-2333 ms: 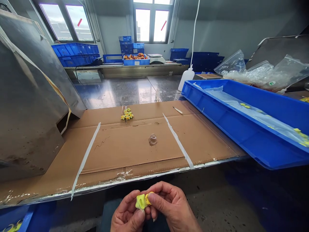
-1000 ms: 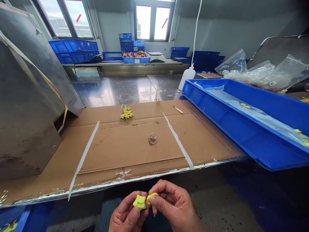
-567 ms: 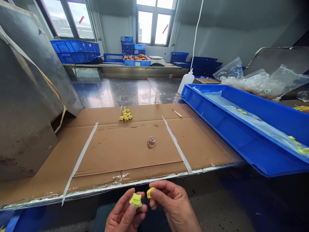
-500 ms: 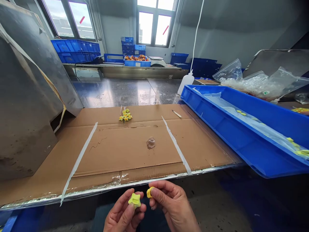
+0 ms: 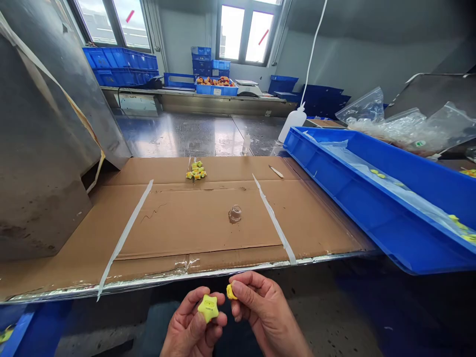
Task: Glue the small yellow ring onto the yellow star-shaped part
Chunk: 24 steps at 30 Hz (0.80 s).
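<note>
Below the table's near edge, my left hand (image 5: pixel 191 325) pinches a lime-green star-shaped piece (image 5: pixel 208 307) between thumb and fingers. My right hand (image 5: pixel 262 312) holds a small yellow piece (image 5: pixel 231 292) at its fingertips, a short gap to the right of the star. The two pieces do not touch. On the cardboard sheet (image 5: pixel 193 223) further off lie a small pile of yellow and green pieces (image 5: pixel 196 170) and a small clear cup (image 5: pixel 235 213).
A long blue tray (image 5: pixel 357 198) lined with clear plastic and a few yellow pieces sits at the right, overhanging the edge. A grey metal panel (image 5: pixel 40 148) leans at the left. A white squeeze bottle (image 5: pixel 292 123), a small stick (image 5: pixel 275 171) and plastic bags (image 5: pixel 401 121) lie beyond.
The green star and the yellow piece were pressed together in both hands; they have come apart, the star staying in my left hand, the yellow piece in my right.
</note>
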Each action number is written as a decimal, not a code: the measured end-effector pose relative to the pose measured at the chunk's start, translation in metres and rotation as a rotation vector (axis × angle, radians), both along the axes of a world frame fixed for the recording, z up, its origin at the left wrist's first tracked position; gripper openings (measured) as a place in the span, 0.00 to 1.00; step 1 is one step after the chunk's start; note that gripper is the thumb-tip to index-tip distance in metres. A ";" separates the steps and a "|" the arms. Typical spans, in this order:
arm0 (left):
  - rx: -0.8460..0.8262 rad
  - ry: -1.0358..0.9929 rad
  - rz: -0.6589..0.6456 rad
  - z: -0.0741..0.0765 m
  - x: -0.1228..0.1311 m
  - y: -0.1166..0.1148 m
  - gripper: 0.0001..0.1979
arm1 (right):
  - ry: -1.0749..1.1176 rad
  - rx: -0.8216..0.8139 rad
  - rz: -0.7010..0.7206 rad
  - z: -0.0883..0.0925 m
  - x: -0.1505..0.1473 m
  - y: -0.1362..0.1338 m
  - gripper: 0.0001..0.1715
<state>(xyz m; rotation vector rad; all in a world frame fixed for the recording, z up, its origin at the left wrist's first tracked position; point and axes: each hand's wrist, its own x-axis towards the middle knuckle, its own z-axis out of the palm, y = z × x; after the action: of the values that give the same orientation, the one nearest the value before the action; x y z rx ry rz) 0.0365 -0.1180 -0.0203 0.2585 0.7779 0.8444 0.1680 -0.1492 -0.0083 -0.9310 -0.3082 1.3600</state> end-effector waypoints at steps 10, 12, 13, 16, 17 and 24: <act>-0.051 -0.029 0.027 -0.003 0.004 -0.001 0.18 | -0.109 0.011 0.029 0.004 0.000 -0.005 0.15; -0.059 -0.028 0.029 -0.002 0.004 -0.001 0.18 | -0.114 0.020 0.043 0.004 0.000 -0.006 0.14; -0.065 -0.024 0.031 -0.001 0.005 -0.001 0.18 | -0.113 0.021 0.046 0.004 0.000 -0.006 0.14; -0.080 -0.009 0.035 0.001 0.006 0.000 0.18 | -0.110 0.015 0.047 0.002 0.001 -0.006 0.14; -0.079 -0.003 0.036 0.001 0.006 0.000 0.18 | -0.112 0.008 0.047 0.002 0.001 -0.006 0.14; -0.078 0.051 0.037 -0.002 0.006 0.000 0.18 | -0.124 -0.007 0.037 0.003 -0.001 -0.005 0.14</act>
<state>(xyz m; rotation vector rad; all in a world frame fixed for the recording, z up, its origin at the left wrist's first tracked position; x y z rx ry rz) 0.0428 -0.1181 -0.0219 0.1977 0.8638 0.8436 0.1670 -0.1546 -0.0050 -1.0221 -0.4166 1.3403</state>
